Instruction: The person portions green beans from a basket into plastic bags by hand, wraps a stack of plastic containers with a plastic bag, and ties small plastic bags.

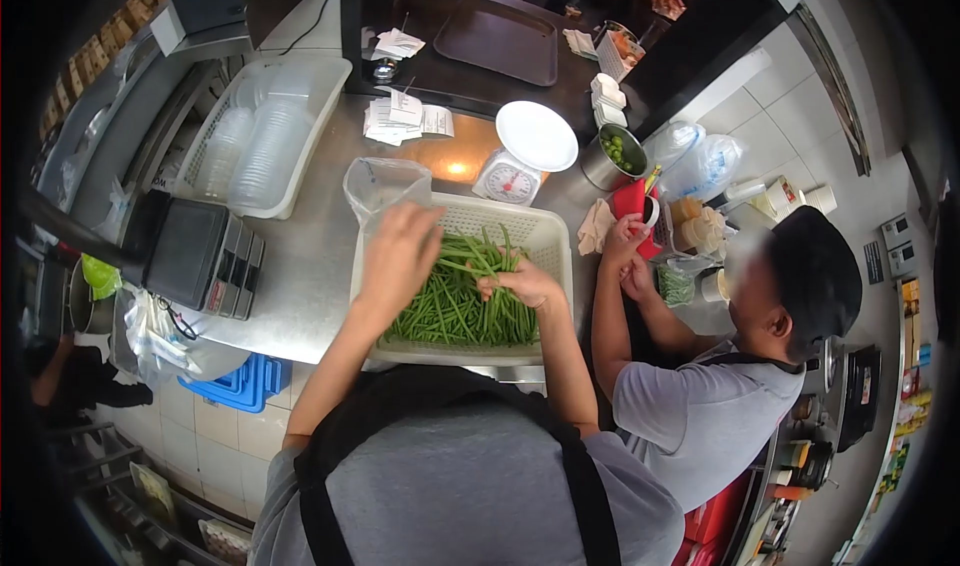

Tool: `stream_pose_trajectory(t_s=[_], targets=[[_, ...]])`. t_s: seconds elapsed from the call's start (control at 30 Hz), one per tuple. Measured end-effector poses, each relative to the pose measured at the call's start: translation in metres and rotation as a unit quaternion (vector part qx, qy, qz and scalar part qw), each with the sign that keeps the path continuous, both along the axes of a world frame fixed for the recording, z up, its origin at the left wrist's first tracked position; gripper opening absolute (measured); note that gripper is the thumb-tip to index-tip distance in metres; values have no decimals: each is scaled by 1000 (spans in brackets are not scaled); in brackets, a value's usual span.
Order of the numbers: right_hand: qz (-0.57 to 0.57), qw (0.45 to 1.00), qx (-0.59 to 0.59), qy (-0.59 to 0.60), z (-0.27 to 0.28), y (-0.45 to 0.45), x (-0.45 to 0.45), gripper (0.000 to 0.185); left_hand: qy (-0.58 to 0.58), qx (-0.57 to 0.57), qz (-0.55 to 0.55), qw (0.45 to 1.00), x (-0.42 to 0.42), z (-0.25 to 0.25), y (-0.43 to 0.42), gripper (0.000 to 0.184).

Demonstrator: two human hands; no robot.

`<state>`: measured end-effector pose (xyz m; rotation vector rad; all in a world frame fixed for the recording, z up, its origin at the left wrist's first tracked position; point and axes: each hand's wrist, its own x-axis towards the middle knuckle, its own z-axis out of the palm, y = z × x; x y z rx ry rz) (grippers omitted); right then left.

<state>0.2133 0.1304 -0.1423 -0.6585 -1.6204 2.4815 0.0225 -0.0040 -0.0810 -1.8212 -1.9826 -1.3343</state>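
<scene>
A white basket (558,228) stands on the steel counter in front of me, with a heap of long green beans (450,309) in it. My right hand (521,284) is closed round some of the beans at the right side of the heap. Over the basket's left side is my left hand (403,253), blurred, next to a clear plastic bag (385,183); whether its fingers hold anything is hidden. The bag sits at the basket's back left corner. Behind the basket stands a kitchen scale (508,182) with a white plate (537,136) on top.
A co-worker (690,386) stands close at my right, hands at a red container (630,202). A metal pot (614,158) holds green fruit. At the left are a bin of plastic containers (318,79) and a dark drawer box (187,256). Papers (405,116) lie behind.
</scene>
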Motion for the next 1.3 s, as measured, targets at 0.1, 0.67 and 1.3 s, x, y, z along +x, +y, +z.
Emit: stream_pose_trajectory(t_s=[0.1, 0.67, 1.3], targets=[[-6, 999, -34, 9, -5, -12, -6, 48, -22, -84, -87, 992, 8, -27, 8, 29], [-4, 998, -24, -56, -14, -26, -19, 28, -75, -214, -112, 968, 17, -48, 37, 12], [-307, 946, -59, 90, 7, -42, -40, 28, -80, -44, -75, 993, 54, -40, 12, 28]])
